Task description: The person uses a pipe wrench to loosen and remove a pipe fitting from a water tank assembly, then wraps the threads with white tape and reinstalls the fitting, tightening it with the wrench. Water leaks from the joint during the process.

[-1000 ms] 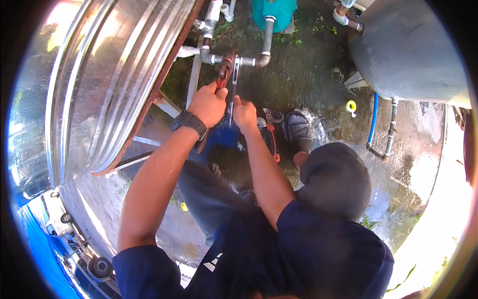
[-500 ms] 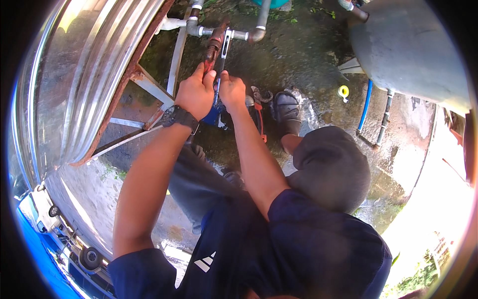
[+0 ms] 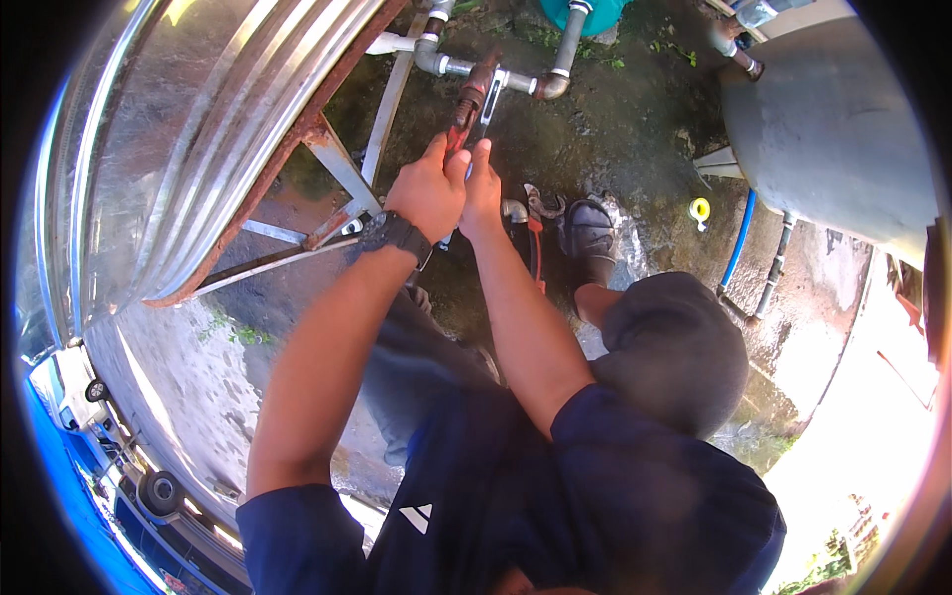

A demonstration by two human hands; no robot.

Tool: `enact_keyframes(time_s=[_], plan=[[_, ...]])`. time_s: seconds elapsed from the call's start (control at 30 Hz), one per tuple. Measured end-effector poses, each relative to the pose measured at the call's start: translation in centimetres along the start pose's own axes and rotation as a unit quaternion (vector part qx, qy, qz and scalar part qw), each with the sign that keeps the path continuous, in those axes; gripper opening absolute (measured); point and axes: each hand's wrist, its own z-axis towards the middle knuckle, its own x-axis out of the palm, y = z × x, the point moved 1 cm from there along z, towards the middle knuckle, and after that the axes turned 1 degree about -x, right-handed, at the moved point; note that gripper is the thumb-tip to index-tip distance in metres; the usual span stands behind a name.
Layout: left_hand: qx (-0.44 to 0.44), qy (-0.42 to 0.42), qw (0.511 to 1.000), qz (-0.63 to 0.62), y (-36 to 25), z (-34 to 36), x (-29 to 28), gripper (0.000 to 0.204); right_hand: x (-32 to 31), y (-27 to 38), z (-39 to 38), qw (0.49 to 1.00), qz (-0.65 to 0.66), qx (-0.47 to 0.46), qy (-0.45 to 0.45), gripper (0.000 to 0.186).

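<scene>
Shifted since half a second ago: both hands and the wrench handles now a little lower in view, the pipe joint dropped further from the top edge, grips unchanged. Left hand point(image 3: 428, 188), black wristwatch point(image 3: 395, 234) on its wrist, closed around the handle of a rust-red pipe wrench point(image 3: 468, 99). Right hand point(image 3: 482, 190) just beside it, touching it, fingers curled round the lower part of a second, silver wrench point(image 3: 490, 97). Both wrench heads clamped side by side on a fitting of the galvanised pipe run point(image 3: 466, 67), near the top edge of the wet ground, between a white pipe branch on the left and an elbow rising to a teal pump base point(image 3: 585, 12). Outdoors, in bright sun: dark, damp concrete ground point(image 3: 635, 139) with patches of moss, paler and dry toward the right. Large corrugated steel tank point(image 3: 188, 129) on a rusty angle-iron frame along the left edge; grey rounded tank point(image 3: 843, 119) at the upper right corner, with a blue hose point(image 3: 739, 238) running down beside it. Red-handled pliers point(image 3: 536, 233) lying on the ground just below the hands, beside a wet dark shoe point(image 3: 587, 233); small yellow roll of tape point(image 3: 700, 209) further right.
</scene>
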Motion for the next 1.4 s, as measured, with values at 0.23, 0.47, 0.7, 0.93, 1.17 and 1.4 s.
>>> enact_keyframes(time_s=[0.23, 0.47, 0.7, 0.93, 1.17, 1.4], plan=[[-0.171, 0.114, 0.971, -0.119, 2.2, -5.1, -1.2, 0.067, -0.2, -2.8, -0.6, 0.992, 0.086, 0.088, 0.008, 0.076], [-0.133, 0.022, 0.989, -0.063, 1.7, -5.0, -0.6, 0.081, 0.1, -1.9, -0.5, 0.988, 0.081, 0.132, 0.022, 0.071], [-0.131, 0.033, 0.988, -0.069, 1.1, -5.6, -0.6, 0.071, 1.1, -2.6, -0.9, 0.984, 0.096, 0.145, 0.025, 0.074], [-0.144, 0.038, 0.988, -0.037, 1.5, -5.3, -0.4, 0.068, 0.9, -0.8, -2.3, 0.983, 0.103, 0.135, 0.064, 0.073], [-0.127, 0.000, 0.992, 0.015, 2.6, -5.5, 0.8, 0.064, 0.7, 0.8, -3.0, 0.987, 0.046, 0.109, 0.107, 0.080], [-0.160, -0.034, 0.985, 0.055, 3.9, -5.9, 2.6, 0.061, 0.5, 1.2, -3.4, 0.988, 0.018, 0.133, 0.072, 0.085]])
